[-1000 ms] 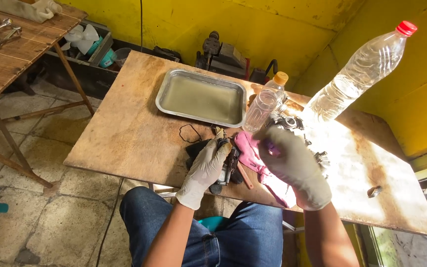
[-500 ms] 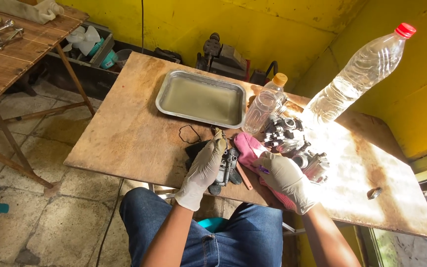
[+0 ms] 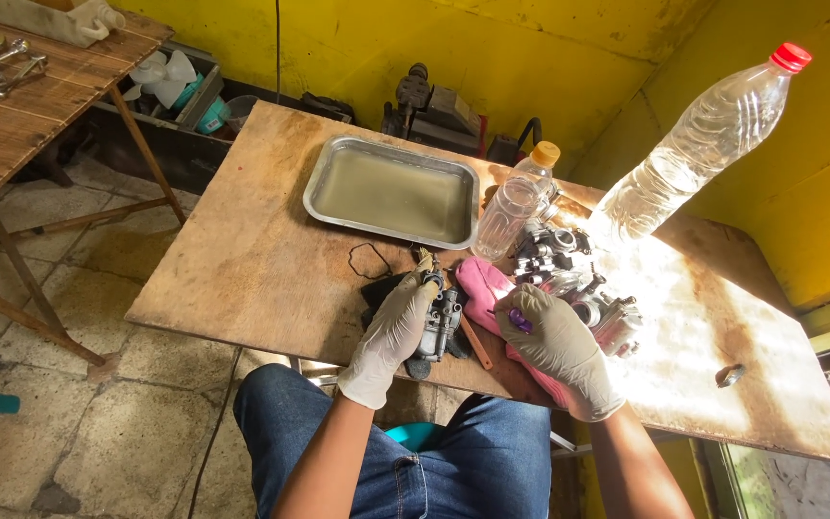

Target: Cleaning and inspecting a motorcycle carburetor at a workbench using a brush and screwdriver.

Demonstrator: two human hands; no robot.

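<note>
Gripping one carburetor [image 3: 442, 322], left hand [image 3: 391, 332]; right hand [image 3: 554, 346] pinches small purple part [image 3: 519, 321]; two bottles.

Grey metal carburetor [image 3: 439, 322] on table edge, gripped

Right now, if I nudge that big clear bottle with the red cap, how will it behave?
The big clear bottle would probably tip easily: it looks tall and narrow. It appears mostly full of clear liquid, so likely heavy for its size. Once down, its round body would likely roll across the wooden board.
</note>
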